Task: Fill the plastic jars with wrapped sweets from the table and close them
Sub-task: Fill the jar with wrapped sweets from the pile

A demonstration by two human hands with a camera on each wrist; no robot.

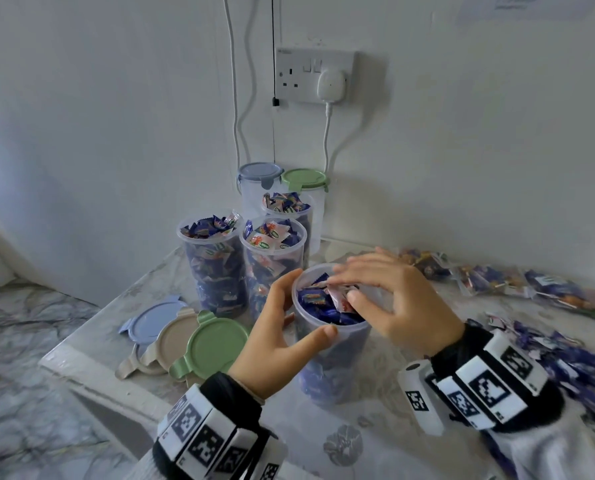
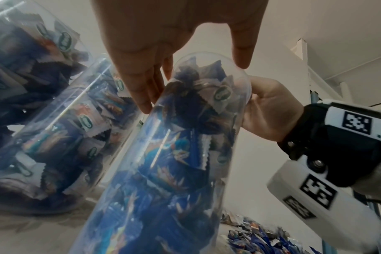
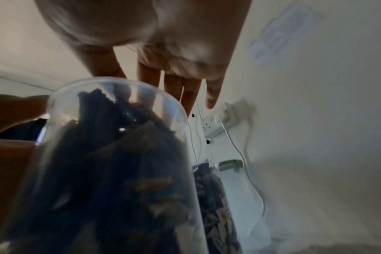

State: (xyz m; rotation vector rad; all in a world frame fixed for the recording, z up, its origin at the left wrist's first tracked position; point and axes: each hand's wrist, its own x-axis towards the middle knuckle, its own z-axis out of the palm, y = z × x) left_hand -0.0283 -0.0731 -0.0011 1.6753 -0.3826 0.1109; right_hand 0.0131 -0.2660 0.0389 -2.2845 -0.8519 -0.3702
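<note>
A clear plastic jar [image 1: 334,355] stands at the front centre of the table, nearly full of blue wrapped sweets [image 1: 318,303]. My left hand [image 1: 290,306] grips it just below the rim, fingers on the far left side and thumb on the near side. My right hand [image 1: 348,284] hovers over the mouth with spread, straight fingers, its thumb touching the top sweets. In the left wrist view the jar [image 2: 163,163] stands between the left hand's thumb and fingers [image 2: 141,96]. The right wrist view shows the jar [image 3: 111,163] under the right hand's fingers [image 3: 191,96].
Three open jars full of sweets [image 1: 213,268] [image 1: 271,261] [image 1: 289,209] stand behind. Two lidded jars, blue [image 1: 259,171] and green [image 1: 304,180], sit by the wall. Loose blue [image 1: 150,322], beige [image 1: 174,341] and green [image 1: 216,344] lids lie left. Loose sweets [image 1: 583,362] and bags [image 1: 496,282] lie right.
</note>
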